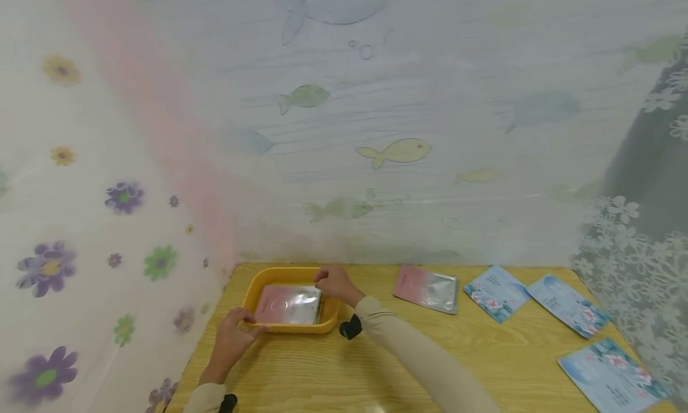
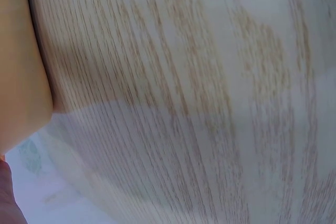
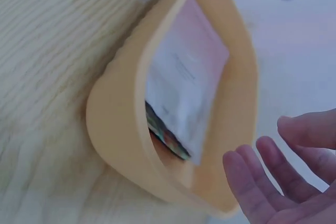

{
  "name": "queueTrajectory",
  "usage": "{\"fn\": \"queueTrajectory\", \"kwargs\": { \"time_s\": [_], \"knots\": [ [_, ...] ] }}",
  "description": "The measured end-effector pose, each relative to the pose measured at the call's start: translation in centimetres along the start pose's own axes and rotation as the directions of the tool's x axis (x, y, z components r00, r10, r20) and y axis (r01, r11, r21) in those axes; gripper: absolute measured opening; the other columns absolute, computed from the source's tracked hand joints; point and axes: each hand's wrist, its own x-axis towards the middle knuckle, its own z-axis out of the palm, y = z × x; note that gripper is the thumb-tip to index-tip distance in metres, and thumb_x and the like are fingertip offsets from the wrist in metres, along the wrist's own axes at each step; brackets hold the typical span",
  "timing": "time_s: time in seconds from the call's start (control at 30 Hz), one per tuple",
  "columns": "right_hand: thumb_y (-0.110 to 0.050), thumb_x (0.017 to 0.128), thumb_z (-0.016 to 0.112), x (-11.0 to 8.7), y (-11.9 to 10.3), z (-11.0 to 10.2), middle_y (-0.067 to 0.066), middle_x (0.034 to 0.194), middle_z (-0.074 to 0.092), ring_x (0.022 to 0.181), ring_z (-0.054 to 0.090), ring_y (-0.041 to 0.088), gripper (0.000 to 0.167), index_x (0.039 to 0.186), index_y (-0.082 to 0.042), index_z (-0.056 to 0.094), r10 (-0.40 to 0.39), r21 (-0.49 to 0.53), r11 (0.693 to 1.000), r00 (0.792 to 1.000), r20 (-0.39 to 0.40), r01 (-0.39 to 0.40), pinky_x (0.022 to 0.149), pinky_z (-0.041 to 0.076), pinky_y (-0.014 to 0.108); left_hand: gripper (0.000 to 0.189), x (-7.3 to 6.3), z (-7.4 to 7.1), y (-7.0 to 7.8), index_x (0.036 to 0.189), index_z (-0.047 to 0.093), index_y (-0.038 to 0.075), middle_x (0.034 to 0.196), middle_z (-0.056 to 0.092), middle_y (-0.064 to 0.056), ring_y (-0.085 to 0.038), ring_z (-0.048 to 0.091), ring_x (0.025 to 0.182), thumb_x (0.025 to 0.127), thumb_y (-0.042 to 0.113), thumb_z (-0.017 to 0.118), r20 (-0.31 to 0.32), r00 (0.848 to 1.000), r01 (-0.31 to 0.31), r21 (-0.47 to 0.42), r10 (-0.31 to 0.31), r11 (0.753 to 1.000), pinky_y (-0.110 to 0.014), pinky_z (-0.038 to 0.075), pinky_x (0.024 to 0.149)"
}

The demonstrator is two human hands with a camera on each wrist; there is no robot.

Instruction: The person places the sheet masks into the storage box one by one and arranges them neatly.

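Observation:
A yellow plastic basket [image 1: 294,328] sits at the back left of the table. Inside lie pink-and-silver face mask sachets [image 1: 279,304], stacked; a darker, colourful edge [image 3: 167,134] shows beneath the top one in the right wrist view. My left hand [image 1: 230,340] grips the basket's front left corner, fingertips over the rim and thumb along the outer wall. Over the basket's right end is my right hand [image 1: 337,284], its fingers [image 3: 294,182] loosely bent and apart, with nothing between them. The left wrist view mostly shows table and part of the basket's wall [image 2: 23,72].
Another pink-and-silver sachet [image 1: 427,289] lies right of the basket. Farther right are blue floral sachets: one [image 1: 497,292] near the back, one [image 1: 570,304] beside it, and one [image 1: 613,374] at the front right. A patterned curtain [image 1: 398,234] hangs along the table's back edge.

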Motion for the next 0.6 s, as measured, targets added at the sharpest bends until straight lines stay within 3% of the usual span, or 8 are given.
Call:
{"fn": "queueTrajectory", "kwargs": {
  "time_s": [0.13,0.33,0.6],
  "knots": [
    [0.003,0.086,0.061,-0.6,-0.4,-1.5,0.007,0.082,0.065,0.066,0.061,0.034,0.007,0.087,0.002,0.068,0.015,0.035,0.999,0.999,0.045,-0.016,0.052,0.052,0.033,0.037,0.0,0.0,0.0,0.070,0.060,0.014,0.075,0.055,0.002,-0.015,0.052,0.072,0.054,0.018,0.093,-0.004,1.000,-0.006,-0.004,0.006,1.000,-0.027,0.045,0.066],
    [-0.003,0.087,0.065,-1.7,-0.8,-3.8,0.006,0.085,0.065,0.062,0.057,0.018,0.005,0.090,-0.001,0.069,-0.010,-0.016,1.000,0.999,0.037,0.010,0.051,0.048,0.024,0.037,0.1,0.3,-0.5,0.070,0.060,0.013,0.074,0.055,0.004,-0.014,0.051,0.072,0.053,0.017,0.093,-0.017,1.000,-0.025,-0.006,0.025,1.000,-0.020,0.042,0.067],
    [-0.003,0.087,0.065,-3.3,-0.7,-6.8,0.009,0.089,0.066,0.068,0.061,0.020,0.006,0.092,-0.001,0.067,-0.040,-0.055,0.998,0.999,0.036,0.042,0.054,0.051,0.029,0.037,0.1,0.3,-0.4,0.070,0.061,0.013,0.074,0.055,0.002,-0.014,0.050,0.071,0.054,0.015,0.093,-0.025,0.999,-0.023,-0.008,0.022,1.000,-0.019,0.040,0.067]
  ]
}}
